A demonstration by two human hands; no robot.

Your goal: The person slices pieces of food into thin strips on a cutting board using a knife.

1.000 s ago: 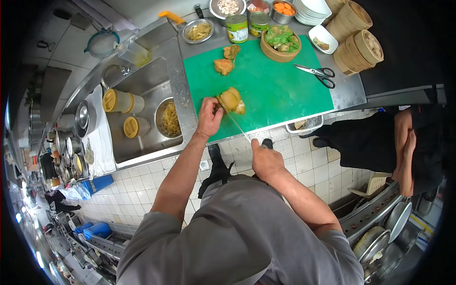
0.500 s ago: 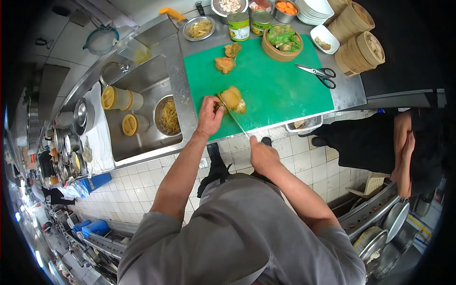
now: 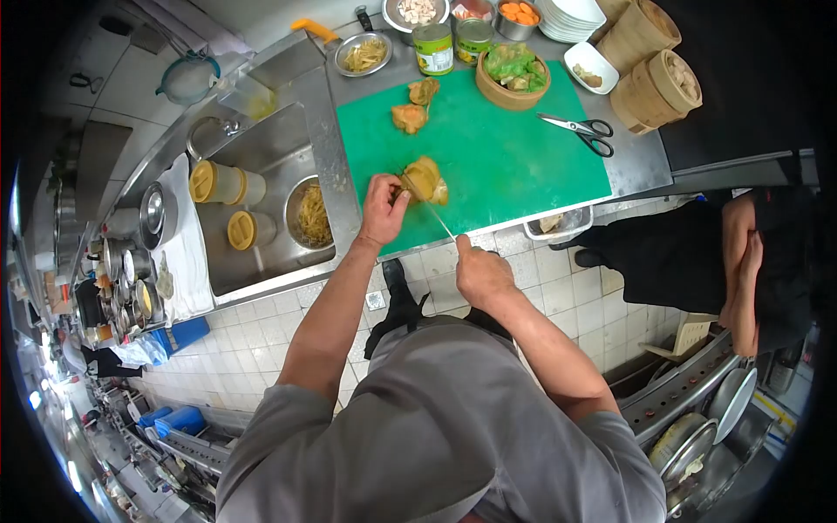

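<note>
A lumpy yellow-brown vegetable [image 3: 427, 177], perhaps pickled, lies near the left front of the green cutting board [image 3: 506, 170]. My left hand [image 3: 382, 212] holds its left side, fingers bent and pressed against it. In my right hand [image 3: 485, 275], fingers wrapped round the handle, is a knife [image 3: 442, 223]. Its narrow blade slants up and left over the board's front edge to the vegetable; the tip is hard to make out. Farther back on the board sit two more orange-brown pieces, one piece [image 3: 409, 118] in front of the other piece [image 3: 424, 91].
Scissors [image 3: 580, 129] and a bamboo steamer [image 3: 508, 94] with green leaves lie on the board. Behind stand cans [image 3: 433, 50], bowls and stacked plates [image 3: 571, 22]. A sink [image 3: 261, 270] with tubs is at left. Another person's crossed arms [image 3: 741, 270] show at right.
The knife blade has shifted slightly over the vegetable, and my right hand has moved a little left. My left hand keeps its hold. The whole view has shifted slightly.
</note>
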